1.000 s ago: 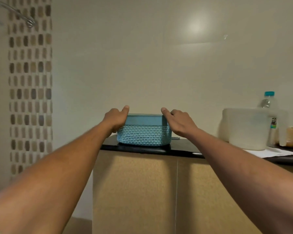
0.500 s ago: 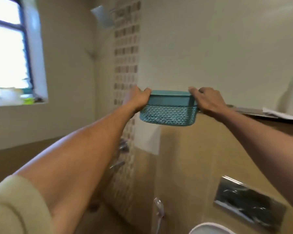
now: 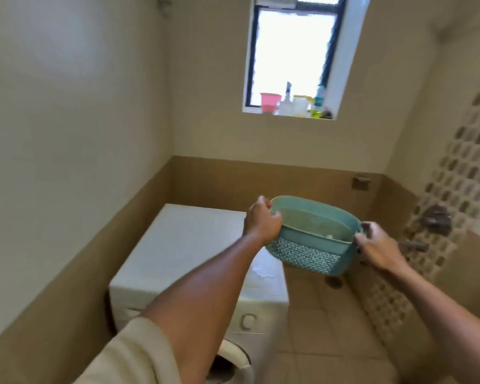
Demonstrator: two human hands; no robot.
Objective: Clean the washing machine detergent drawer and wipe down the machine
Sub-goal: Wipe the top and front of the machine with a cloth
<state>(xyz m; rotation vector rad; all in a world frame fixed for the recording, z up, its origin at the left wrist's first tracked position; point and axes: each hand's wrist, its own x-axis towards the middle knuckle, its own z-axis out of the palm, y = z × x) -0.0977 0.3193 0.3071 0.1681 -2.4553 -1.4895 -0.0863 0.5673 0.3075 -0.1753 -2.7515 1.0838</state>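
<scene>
Lifted off its ledge, the teal lattice plastic basket (image 3: 311,245) hangs gripped between my left hand (image 3: 262,225) and right hand (image 3: 377,249); the white washing machine (image 3: 183,245) lies at eight o'clock, nearer my left.

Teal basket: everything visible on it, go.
The teal basket looks like plastic: oval, with a smooth upper band and a lattice-patterned lower wall. It is held in the air, tilted with its opening toward the camera, just right of the washing machine. The left hand grips its left end, the right hand its right end. Contents too blurred to tell.

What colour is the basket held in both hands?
Teal basket, with an openwork lower wall; head view.
</scene>
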